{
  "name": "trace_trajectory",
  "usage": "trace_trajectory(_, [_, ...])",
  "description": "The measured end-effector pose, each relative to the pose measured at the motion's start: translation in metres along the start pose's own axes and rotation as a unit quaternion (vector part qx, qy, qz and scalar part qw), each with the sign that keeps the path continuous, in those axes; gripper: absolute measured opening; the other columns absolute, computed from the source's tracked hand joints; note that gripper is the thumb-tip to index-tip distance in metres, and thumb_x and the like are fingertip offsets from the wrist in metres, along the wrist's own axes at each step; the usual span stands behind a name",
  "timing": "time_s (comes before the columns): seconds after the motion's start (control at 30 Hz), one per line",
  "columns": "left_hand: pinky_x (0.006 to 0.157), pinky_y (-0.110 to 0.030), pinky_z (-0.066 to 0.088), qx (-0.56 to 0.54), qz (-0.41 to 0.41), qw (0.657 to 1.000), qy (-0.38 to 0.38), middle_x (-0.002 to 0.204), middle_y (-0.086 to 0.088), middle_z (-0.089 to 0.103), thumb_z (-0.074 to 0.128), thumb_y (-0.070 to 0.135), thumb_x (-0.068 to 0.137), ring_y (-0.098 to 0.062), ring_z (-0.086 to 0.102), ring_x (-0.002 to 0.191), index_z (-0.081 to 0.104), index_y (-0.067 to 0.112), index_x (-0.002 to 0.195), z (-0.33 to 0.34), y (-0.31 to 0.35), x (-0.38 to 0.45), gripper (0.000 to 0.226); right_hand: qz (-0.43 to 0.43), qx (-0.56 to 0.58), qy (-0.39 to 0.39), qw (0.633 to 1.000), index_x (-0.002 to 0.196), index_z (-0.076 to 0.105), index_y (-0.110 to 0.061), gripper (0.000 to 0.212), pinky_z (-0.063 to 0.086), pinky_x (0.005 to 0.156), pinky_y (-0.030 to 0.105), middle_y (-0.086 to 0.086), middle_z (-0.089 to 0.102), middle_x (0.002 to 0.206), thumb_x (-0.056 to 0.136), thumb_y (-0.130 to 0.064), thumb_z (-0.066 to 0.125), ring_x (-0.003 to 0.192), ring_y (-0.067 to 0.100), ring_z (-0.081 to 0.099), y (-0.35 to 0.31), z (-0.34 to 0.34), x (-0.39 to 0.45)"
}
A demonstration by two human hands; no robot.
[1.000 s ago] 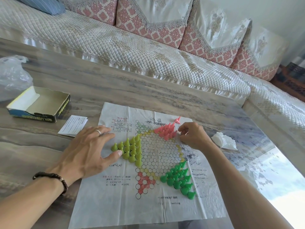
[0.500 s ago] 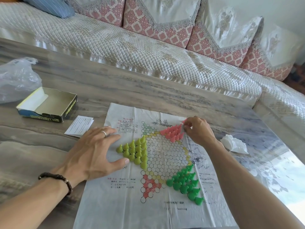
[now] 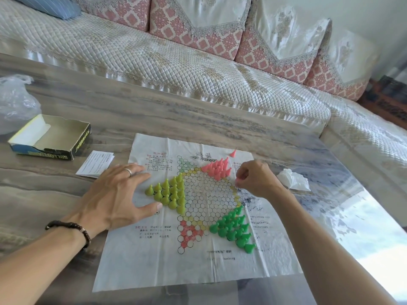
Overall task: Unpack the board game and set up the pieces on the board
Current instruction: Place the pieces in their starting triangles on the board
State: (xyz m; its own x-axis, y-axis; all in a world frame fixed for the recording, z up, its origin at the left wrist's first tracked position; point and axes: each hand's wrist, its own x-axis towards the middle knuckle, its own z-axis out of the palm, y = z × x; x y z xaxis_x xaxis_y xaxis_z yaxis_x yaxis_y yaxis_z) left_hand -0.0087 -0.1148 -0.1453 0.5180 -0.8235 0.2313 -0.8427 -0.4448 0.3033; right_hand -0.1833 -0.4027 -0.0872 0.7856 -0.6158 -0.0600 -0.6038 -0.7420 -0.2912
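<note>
We see a paper game board [image 3: 198, 267] spread flat on the grey marbled bench [image 3: 154, 119], its star of printed circles facing up. Three groups of cone-shaped pieces stand on it. The yellow-green pieces [image 3: 169, 192] fill the star point on the left, the dark green pieces [image 3: 233, 230] fill the point at the lower right, and the pink pieces [image 3: 218, 168] crowd the point at the upper right. One single pink piece [image 3: 233, 153] stands apart from its group, just beyond it toward the far edge of the paper.

Our left hand [image 3: 114, 194] lies palm down with fingers spread wide, pressing on the left side of the board beside the yellow-green pieces; it grips nothing. A ring sits on one finger and a dark beaded bracelet [image 3: 72, 230] circles the wrist. Our right hand [image 3: 257, 179] hovers at the right rim of the star, just beside the pink group, with its fingertips pinched together. A trace of pink shows at the fingertips, but we cannot tell for certain that a piece is held.

To the left on the bench stands the open game box [image 3: 50, 137], with a folded leaflet [image 3: 95, 162] between it and the board, and a clear plastic bag [image 3: 15, 102] behind it. A crumpled white wrapper [image 3: 293, 179] lies just right of the right hand. A quilted sofa [image 3: 176, 62] runs along the far side.
</note>
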Motion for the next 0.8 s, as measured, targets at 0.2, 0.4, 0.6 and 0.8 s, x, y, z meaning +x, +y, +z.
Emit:
trace_trajectory(0.2, [0.105, -0.038, 0.033, -0.002, 0.001, 1.000, -0.001, 0.137, -0.002, 0.054, 0.042, 0.084, 0.065, -0.019, 0.046, 0.128, 0.060, 0.017, 0.127, -0.001, 0.001, 0.000, 0.093, 0.025, 0.024, -0.018, 0.999, 0.093, 0.066, -0.013, 0.014, 0.040, 0.048, 0.009, -0.001, 0.067, 0.078, 0.083, -0.017, 0.074, 0.065, 0.008, 0.062, 0.005, 0.002, -0.011])
trace_trajectory(0.4, [0.104, -0.039, 0.035, -0.005, 0.001, 1.000, 0.001, 0.136, -0.002, 0.055, 0.042, 0.084, 0.065, -0.020, 0.047, 0.127, 0.062, 0.017, 0.124, 0.000, 0.000, 0.000, 0.091, 0.025, 0.047, 0.004, 0.999, 0.080, 0.071, -0.014, 0.007, 0.049, 0.054, 0.017, -0.002, 0.070, 0.072, 0.083, -0.019, 0.075, 0.064, 0.011, 0.065, 0.003, 0.008, -0.013])
trace_trajectory(0.6, [0.103, -0.037, 0.035, -0.002, 0.000, 1.000, 0.005, 0.134, -0.001, 0.056, 0.042, 0.082, 0.066, -0.019, 0.049, 0.124, 0.062, 0.018, 0.123, 0.001, 0.001, 0.000, 0.088, -0.010, 0.043, 0.038, 0.998, 0.075, 0.069, -0.020, 0.009, 0.048, 0.057, 0.021, -0.007, 0.065, 0.072, 0.081, -0.022, 0.075, 0.062, 0.008, 0.058, -0.010, 0.019, -0.008])
trace_trajectory(0.8, [0.102, -0.036, 0.034, -0.001, -0.001, 1.000, 0.007, 0.133, 0.000, 0.056, 0.043, 0.081, 0.066, -0.019, 0.049, 0.123, 0.063, 0.019, 0.122, 0.001, 0.001, 0.000, 0.086, -0.014, 0.050, 0.043, 0.998, 0.073, 0.069, -0.021, 0.010, 0.052, 0.059, 0.022, -0.005, 0.066, 0.072, 0.081, -0.019, 0.075, 0.065, 0.011, 0.062, -0.012, 0.022, -0.006])
